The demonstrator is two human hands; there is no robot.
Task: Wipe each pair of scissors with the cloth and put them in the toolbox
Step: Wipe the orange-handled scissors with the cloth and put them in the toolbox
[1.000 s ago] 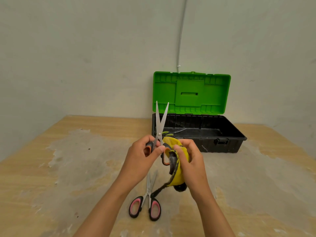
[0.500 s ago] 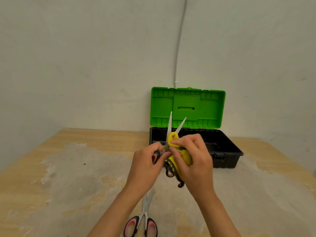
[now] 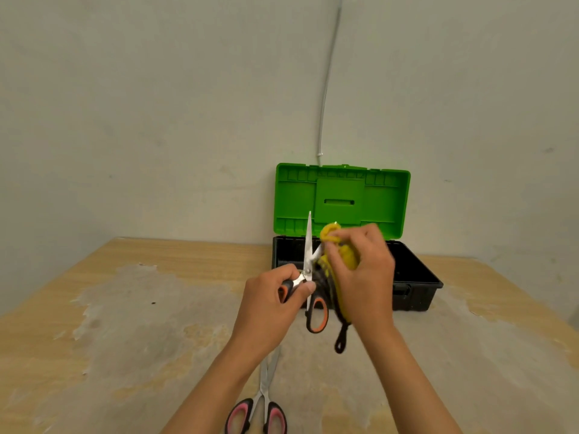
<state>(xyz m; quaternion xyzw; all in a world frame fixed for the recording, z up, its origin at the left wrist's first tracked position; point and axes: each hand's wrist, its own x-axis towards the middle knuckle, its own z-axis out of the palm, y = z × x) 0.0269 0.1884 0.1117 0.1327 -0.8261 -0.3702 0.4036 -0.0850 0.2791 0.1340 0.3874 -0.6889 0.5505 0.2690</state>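
Observation:
My left hand [image 3: 269, 305] grips one black-and-orange handle of a pair of scissors [image 3: 308, 249], held up with the blades spread and pointing upward. My right hand [image 3: 363, 277] pinches a yellow cloth [image 3: 340, 255] around the right blade, near its tip. A dark loop of the cloth hangs below my right hand. A second pair of scissors with pink-and-black handles [image 3: 261, 408] lies on the table under my left forearm. The toolbox [image 3: 416, 292] stands behind my hands, black tub open, green lid upright.
The wooden table [image 3: 125, 324] has a large worn grey patch across its middle. A plain wall stands right behind the toolbox, with a thin white conduit [image 3: 326, 89] running up it.
My right hand has slid the yellow cloth from the pivot up along the right blade toward its tip. The view has tilted upward, so the pink scissors sit lower in frame.

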